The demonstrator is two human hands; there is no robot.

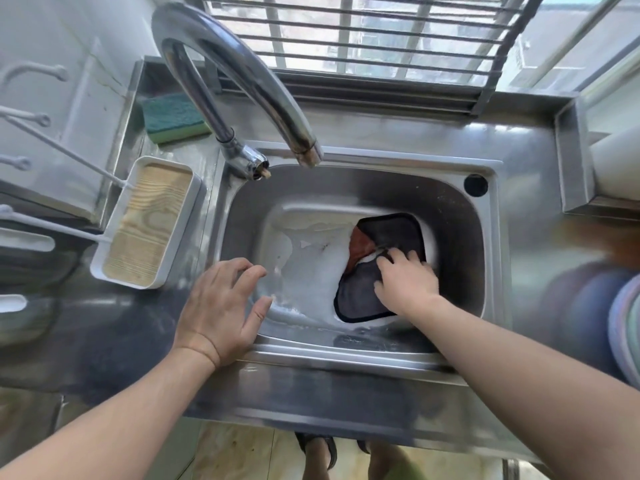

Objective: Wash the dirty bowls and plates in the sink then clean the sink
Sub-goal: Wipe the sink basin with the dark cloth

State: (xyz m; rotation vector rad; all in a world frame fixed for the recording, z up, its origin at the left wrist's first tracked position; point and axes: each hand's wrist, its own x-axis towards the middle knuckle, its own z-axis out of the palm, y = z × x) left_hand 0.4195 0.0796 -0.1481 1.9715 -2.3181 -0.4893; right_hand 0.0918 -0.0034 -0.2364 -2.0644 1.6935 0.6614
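Left hand (221, 306) lies relaxed on the sink (346, 355) rim at 7 o'clock. Right hand (405, 282) presses, fingers slightly curled, a cloth (391, 237) into suds at 4 o'clock. Cloth looks soft, soaked, slippery; bunch its middle.

A home kitchen: steel sink (349, 178), faucet (242, 84), sponge (173, 117), barred window (363, 39).
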